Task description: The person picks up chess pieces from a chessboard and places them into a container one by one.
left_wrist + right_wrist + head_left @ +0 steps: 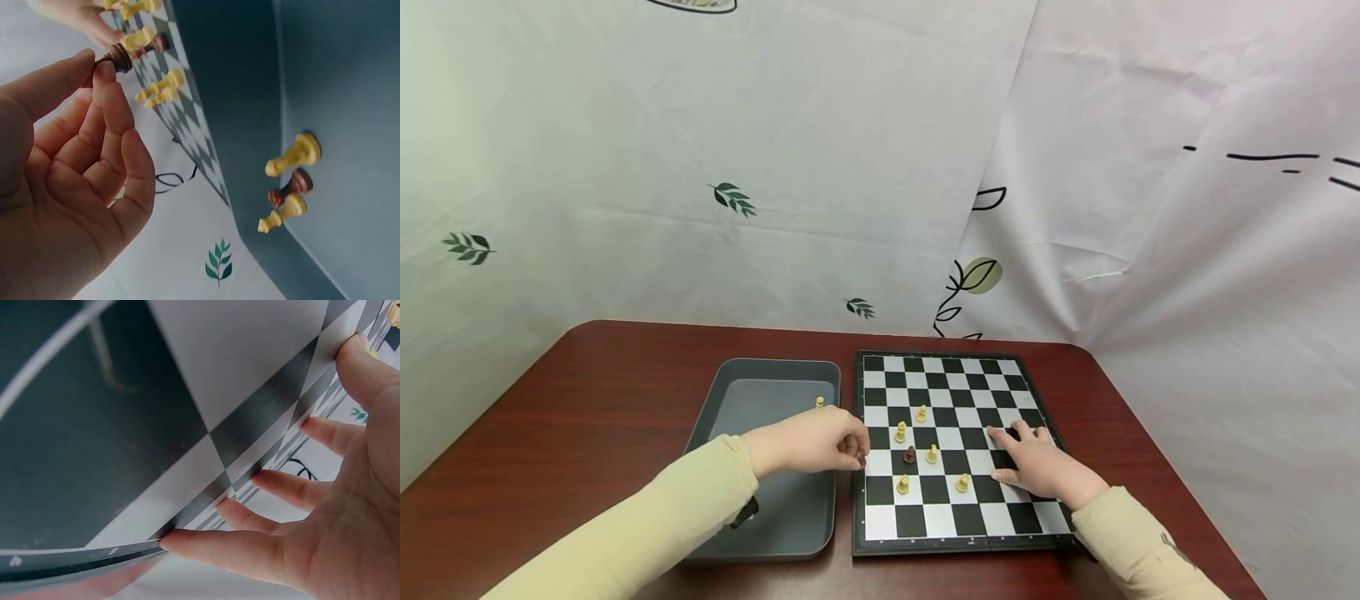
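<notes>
Between thumb and fingertips, my left hand (818,439) pinches a dark brown chess piece (117,59), held over the left edge of the chessboard (939,521). The fingers partly hide which piece it is. Spread fingers of my right hand (1037,467) touch the board's right side, and no piece is in that hand. On the left half of the board stand several yellow chess pieces (962,482) and a brown one (909,455). Two yellow pieces and a brown piece (292,186) stand in the grey tray (775,363), under and beyond the left hand in the left wrist view.
The tray lies just left of the board on a reddish-brown table (602,392), with a narrow gap between them. A pale curtain (820,167) with leaf prints hangs behind the table's far edge. My left forearm crosses the tray's near part.
</notes>
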